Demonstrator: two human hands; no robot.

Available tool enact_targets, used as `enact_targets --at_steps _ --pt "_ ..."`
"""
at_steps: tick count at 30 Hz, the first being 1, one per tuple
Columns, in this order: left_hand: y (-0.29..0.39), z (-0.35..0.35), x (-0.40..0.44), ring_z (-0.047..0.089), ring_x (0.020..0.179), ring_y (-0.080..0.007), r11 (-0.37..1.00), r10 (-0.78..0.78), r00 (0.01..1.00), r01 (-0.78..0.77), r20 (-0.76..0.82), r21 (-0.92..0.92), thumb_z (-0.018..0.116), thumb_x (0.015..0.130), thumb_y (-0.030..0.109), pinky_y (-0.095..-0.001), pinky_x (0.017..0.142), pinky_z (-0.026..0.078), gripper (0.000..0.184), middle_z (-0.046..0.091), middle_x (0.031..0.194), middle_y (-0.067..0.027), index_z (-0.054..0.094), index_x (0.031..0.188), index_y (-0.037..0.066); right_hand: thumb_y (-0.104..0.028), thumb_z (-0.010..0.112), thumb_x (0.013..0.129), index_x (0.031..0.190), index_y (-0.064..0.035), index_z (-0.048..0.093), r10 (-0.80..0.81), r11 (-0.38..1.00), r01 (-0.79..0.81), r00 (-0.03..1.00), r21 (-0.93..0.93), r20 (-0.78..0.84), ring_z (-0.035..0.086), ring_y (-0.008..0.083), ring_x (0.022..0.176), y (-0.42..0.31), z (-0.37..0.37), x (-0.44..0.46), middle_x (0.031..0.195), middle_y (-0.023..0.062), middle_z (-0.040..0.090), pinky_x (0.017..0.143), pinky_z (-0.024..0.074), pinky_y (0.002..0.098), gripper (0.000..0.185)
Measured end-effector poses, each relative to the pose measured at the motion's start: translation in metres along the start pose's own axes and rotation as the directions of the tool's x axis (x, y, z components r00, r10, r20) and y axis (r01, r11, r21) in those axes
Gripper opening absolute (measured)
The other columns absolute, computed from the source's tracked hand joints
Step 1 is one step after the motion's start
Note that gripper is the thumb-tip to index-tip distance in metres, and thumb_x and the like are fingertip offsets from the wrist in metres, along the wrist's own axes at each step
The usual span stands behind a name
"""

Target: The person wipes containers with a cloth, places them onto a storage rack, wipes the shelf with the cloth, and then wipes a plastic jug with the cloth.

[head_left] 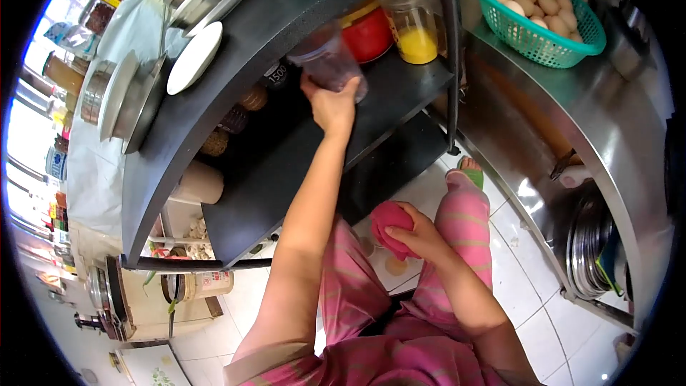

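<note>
My left hand (333, 105) reaches onto the black shelf (300, 139), its fingers wrapped round a clear plastic jar (330, 64). Beside that jar stand a red pot (366, 32) and a clear jug with yellow contents (416, 41). Down by my knees, my right hand (421, 234) grips a bunched pink cloth (391, 229). Several dark containers sit in the shadow to the left of my left hand, one of them a jar marked 1500 (276, 74).
A green basket of eggs (582, 50) rests on the steel counter (564, 111) to the right. Metal plates (589, 243) are stacked low under it. A white plate (194, 58) and other dishes stand above the shelf. A beige canister (199, 182) is at its left end.
</note>
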State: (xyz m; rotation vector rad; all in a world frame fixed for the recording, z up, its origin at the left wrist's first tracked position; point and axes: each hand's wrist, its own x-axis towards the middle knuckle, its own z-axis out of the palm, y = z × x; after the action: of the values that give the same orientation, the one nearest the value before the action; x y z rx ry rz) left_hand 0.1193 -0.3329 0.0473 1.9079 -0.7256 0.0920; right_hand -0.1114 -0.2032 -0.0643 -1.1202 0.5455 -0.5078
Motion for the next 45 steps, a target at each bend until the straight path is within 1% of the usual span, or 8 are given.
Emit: enact_targets --at_steps 4,13,18,27,34,36,42,45 --pt "-0.052 -0.006 0.046 0.043 0.128 -0.0388 0.991 0.096 0.98 -0.077 -0.174 0.113 0.084 0.064 0.042 -0.0433 0.105 0.037 0.113 0.031 0.145 -0.0242 0.015 0.144 0.002 -0.017 0.071 0.084 0.136 -0.0017 0.044 -0.029 1.0 0.029 0.999 0.013 0.015 0.06 0.0179 0.103 0.0 0.001 0.0 0.117 0.012 0.061 0.089 0.0488 0.0302 0.06" --pt "-0.12 0.016 0.142 0.036 0.136 -0.0342 0.974 0.189 0.98 -0.195 0.055 0.115 0.076 0.077 0.046 -0.0396 0.114 0.026 0.116 0.03 0.151 -0.0193 -0.002 0.149 -0.001 -0.02 0.071 0.084 0.134 -0.0029 0.046 -0.058 0.989 0.06 0.998 -0.139 0.015 0.061 0.021 0.104 0.006 0.005 0.006 0.115 0.0142 0.063 0.089 0.0486 0.0322 0.058" --pt "-0.111 0.003 0.14 0.049 0.125 -0.036 0.982 0.168 0.977 -0.177 0.127 0.062 0.081 0.071 0.032 -0.0403 0.104 0.038 0.097 0.052 0.133 -0.0231 0.023 0.141 -0.003 -0.007 0.067 0.085 0.133 -0.0022 0.046 0.031 0.988 -0.025 0.999 -0.15 0.04 0.057 0.0147 0.107 -0.009 0.011 0.007 0.118 0.008 0.058 0.093 0.046 0.0281 0.053" --pt "-0.084 -0.049 0.133 0.035 0.137 -0.0294 0.977 -0.022 0.928 -0.059 0.373 0.205 0.065 0.089 0.045 -0.0366 0.109 0.033 0.086 0.035 0.15 -0.0141 0.021 0.149 0.003 -0.019 0.071 0.084 0.134 -0.0039 0.046 0.041 0.975 -0.034 0.999 -0.222 0.025 0.062 0.0208 0.103 -0.009 0.014 0.006 0.114 0.0139 0.063 0.089 0.0485 0.0312 0.058" --pt "-0.07 -0.04 0.108 0.054 0.116 -0.0402 0.981 0.126 0.981 -0.145 0.146 0.131 0.06 0.085 0.052 -0.0465 0.098 0.041 0.067 0.055 0.127 -0.0246 0.049 0.128 0.001 -0.017 0.071 0.085 0.134 -0.0028 0.046 0.054 0.976 -0.056 0.998 -0.209 -0.019 0.061 0.0197 0.102 -0.002 0.013 0.006 0.113 0.0132 0.063 0.088 0.0487 0.0302 0.056" --pt "-0.05 -0.055 0.076 0.055 0.119 -0.0332 0.932 0.197 0.978 -0.209 0.071 0.295 0.063 0.09 0.032 -0.0386 0.099 0.043 0.056 0.057 0.129 -0.0201 0.047 0.135 0.002 -0.015 0.071 0.084 0.133 -0.0025 0.046 0.061 0.985 -0.065 0.998 -0.159 -0.03 0.06 0.0192 0.103 -0.009 0.013 0.002 0.114 0.012 0.062 0.088 0.0486 0.0305 0.057" --pt "-0.069 -0.122 -0.089 0.063 0.076 -0.0264 0.593 0.805 0.58 -0.787 0.122 -0.171 0.064 0.08 0.002 -0.0327 0.067 0.052 0.016 0.066 0.088 -0.0111 0.068 0.094 0.006 -0.01 0.071 0.083 0.131 -0.0032 0.048 -0.053 0.988 0.036 0.992 -0.151 -0.114 0.059 0.0181 0.104 -0.016 -0.001 -0.016 0.116 0.0101 0.062 0.089 0.049 0.0303 0.053" --pt "-0.114 -0.133 -0.151 0.064 0.073 -0.0269 0.741 0.641 0.572 -0.635 0.512 -0.219 0.065 0.079 0.005 -0.0358 0.061 0.052 0.013 0.065 0.084 -0.0089 0.069 0.092 0.007 -0.004 0.066 0.086 0.129 -0.0026 0.05 0.022 0.992 0.01 0.968 0.127 -0.25 0.06 0.0152 0.103 -0.028 -0.005 -0.023 0.113 0.0075 0.063 0.089 0.0488 0.0288 0.045"
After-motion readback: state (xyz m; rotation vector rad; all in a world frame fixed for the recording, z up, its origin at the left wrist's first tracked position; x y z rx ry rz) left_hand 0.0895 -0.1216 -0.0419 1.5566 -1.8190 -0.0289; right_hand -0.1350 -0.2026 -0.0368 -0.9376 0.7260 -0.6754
